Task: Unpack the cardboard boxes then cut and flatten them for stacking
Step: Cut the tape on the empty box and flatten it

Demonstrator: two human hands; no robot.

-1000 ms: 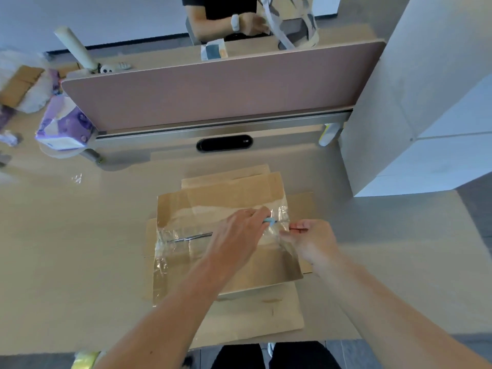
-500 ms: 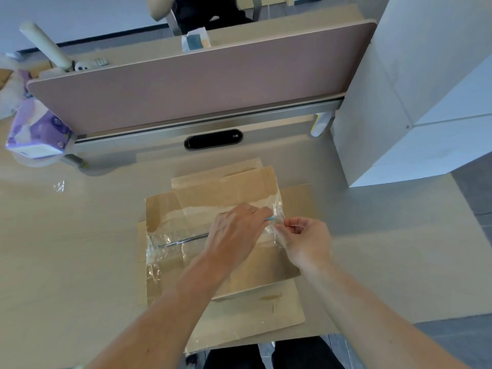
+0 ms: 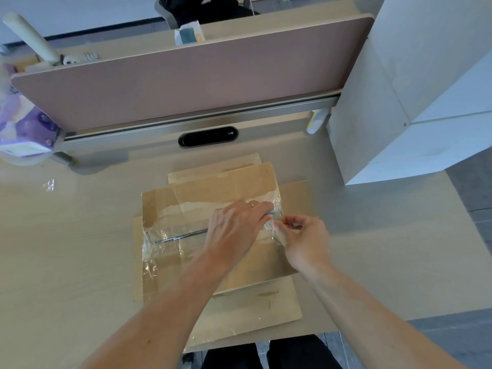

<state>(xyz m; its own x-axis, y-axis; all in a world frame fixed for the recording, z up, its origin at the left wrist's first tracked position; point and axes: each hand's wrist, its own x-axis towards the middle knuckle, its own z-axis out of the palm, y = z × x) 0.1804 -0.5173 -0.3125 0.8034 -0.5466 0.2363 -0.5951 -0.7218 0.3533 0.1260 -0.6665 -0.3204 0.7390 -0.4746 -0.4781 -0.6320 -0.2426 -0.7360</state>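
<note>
Now drawn closer in, pinches clear tape point(image 3: 277, 204) with right hand point(image 3: 303, 241), pins flattened cardboard box point(image 3: 213, 187) under left hand point(image 3: 237, 227), fingers laid flat together, seemingly ready for peeling.

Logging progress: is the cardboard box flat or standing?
Flat: the cardboard box lies spread on the table, flaps out; right hand pinches its clear tape.

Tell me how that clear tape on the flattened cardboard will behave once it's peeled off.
The clear tape looks thin and crinkled, so it will likely be floppy and nearly weightless. Where the right hand pinches it, it bunches, so it may cling to fingers and itself.
</note>
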